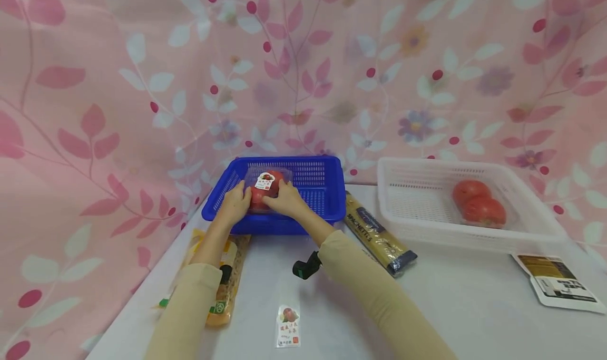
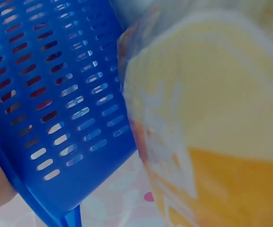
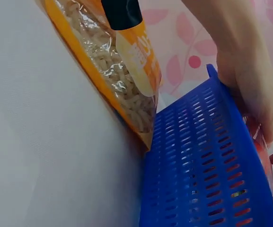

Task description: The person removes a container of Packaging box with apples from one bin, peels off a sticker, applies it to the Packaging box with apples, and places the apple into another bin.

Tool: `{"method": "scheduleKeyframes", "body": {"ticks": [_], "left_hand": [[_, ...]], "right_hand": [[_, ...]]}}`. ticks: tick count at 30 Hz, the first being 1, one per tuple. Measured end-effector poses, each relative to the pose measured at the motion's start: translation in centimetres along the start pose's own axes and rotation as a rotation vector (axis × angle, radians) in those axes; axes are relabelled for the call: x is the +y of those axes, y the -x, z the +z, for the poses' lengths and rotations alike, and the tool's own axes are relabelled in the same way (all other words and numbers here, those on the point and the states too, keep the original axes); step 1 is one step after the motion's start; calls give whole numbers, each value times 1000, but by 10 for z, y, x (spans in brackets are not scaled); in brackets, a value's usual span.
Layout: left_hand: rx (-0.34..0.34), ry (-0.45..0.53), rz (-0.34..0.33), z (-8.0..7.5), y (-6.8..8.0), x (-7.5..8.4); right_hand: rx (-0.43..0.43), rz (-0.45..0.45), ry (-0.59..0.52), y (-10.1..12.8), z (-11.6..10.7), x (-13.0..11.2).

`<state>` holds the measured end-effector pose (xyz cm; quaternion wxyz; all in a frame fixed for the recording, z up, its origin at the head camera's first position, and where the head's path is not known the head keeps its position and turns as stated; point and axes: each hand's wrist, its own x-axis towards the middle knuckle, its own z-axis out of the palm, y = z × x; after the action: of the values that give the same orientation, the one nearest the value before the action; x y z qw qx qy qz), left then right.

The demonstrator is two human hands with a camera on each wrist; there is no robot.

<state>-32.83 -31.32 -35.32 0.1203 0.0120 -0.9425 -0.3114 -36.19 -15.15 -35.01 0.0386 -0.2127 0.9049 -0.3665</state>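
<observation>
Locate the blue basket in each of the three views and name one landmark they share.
Head: blue basket left of centre, at the table's back.
Left wrist: its slotted wall fills the left half.
Right wrist: its wall sits lower right.
Shared landmark: the orange pasta bag beside it.

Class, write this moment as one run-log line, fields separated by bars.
left hand: holds tomato pack | right hand: holds same pack | pack: over blue basket | white basket: second tomato pack inside

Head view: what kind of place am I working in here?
Probably a staged tabletop set, not a real kitchen or shop: a flowered pink cloth hangs as backdrop, and a white table holds a blue basket, a white basket and packaged groceries.
</observation>
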Motion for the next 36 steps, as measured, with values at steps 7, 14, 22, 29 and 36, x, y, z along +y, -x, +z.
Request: {"method": "scheduleKeyframes", "body": {"ticks": [7, 14, 22, 29, 36], "left_hand": [[-126, -22, -96, -3, -4, -6], [-199, 53, -188, -2, -7, -7], [-279, -13, -296, -3, -4, -4], [-288, -234, -321, 2, -8, -2], [-276, -334, -336, 10, -9, -1]], "right_hand": [[-45, 27, -7, -2, 11, 3], [-109, 9, 37, -7, 15, 7], [-155, 16, 45, -8, 19, 7], [-175, 11, 13, -10, 17, 9], [-239, 13, -57, -11, 13, 14]]}}
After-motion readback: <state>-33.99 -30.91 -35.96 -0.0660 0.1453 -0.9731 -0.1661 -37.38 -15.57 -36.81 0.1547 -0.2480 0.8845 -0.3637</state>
